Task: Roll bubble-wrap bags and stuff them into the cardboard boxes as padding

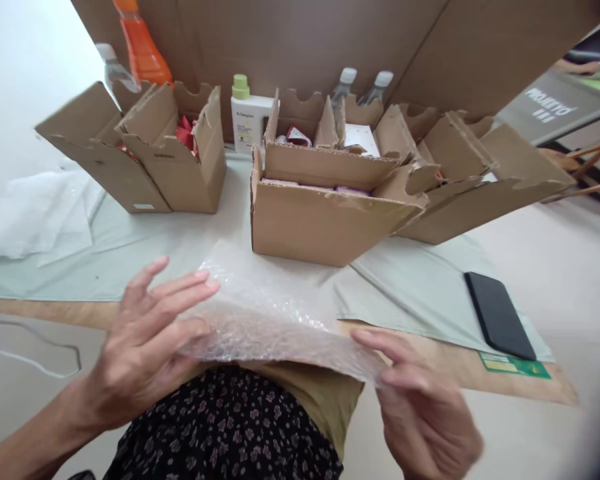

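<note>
A clear sheet of bubble wrap (280, 313) stretches between my two hands at the table's front edge. My left hand (150, 340) grips its left end between thumb and a finger, with the other fingers extended over it. My right hand (420, 400) pinches the right corner between thumb and fingers. The far part of the sheet lies on the pale green cloth (145, 260), and its near edge hangs above my lap. Just beyond it stands an open cardboard box (320, 220) with purple-edged items inside.
More open cardboard boxes (180, 180) stand left and right, some holding red items. Behind are a white bottle with a green cap (247, 123), an orange bottle (145, 50) and clear bottles (347, 80). Plastic wrap (40, 210) lies left; a black phone (500, 313) rests on a green card (515, 365) at right.
</note>
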### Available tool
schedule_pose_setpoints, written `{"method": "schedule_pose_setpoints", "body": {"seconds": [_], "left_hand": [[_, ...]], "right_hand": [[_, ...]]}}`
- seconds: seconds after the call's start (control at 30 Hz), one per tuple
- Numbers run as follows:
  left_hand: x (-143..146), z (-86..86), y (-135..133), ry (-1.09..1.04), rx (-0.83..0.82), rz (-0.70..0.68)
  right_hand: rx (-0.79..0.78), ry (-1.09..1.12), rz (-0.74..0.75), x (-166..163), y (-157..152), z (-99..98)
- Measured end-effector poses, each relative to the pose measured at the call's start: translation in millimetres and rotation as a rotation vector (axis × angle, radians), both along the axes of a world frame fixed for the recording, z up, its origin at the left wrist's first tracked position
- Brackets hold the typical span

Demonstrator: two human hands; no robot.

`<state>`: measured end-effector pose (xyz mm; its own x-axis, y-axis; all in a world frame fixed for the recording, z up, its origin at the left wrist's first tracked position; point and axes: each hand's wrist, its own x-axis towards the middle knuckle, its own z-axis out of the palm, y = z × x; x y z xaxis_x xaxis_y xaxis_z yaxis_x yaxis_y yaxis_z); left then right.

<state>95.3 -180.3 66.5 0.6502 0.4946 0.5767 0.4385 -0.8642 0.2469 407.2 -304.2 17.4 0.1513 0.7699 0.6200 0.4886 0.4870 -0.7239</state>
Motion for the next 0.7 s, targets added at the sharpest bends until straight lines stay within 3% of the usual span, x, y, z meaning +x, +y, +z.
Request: {"method": "schedule_pose_setpoints", "body": {"seconds": [0.1,0.17,0.23,0.3,0.43,0.6,0.7], "left_hand": [[-9.6,-43.2,-7.7,0.074,-0.075,0.018],[-18.7,-61.4,-8.9,0.188,-0.175,0.007],[-28.2,-63.7,-7.8,0.270,-0.302,-0.026],[-32.8,-55.0,-4.6,0.256,-0.400,-0.040],[-13.2,-46.3,4.4,0.203,-0.314,0.046],[24.9,-84.3,13.7,0.477,-0.206,-0.033],[25.7,-102.8,17.4,0.545,-0.217,-0.020]], "right_hand": [[-0.127,-0.154,0.070,0.1,-2.8,-22.7],[-0.227,-0.294,0.109,6.1,-6.0,-31.4],[-0.306,-0.362,0.133,15.9,-9.7,-31.1],[-0.331,-0.356,0.125,23.3,-9.5,-23.5],[-0.276,-0.445,0.029,3.1,19.6,-10.1],[-0.269,-0.852,0.182,-48.0,70.1,-37.4],[-0.297,-0.984,0.067,-32.1,60.1,-59.0]]}}
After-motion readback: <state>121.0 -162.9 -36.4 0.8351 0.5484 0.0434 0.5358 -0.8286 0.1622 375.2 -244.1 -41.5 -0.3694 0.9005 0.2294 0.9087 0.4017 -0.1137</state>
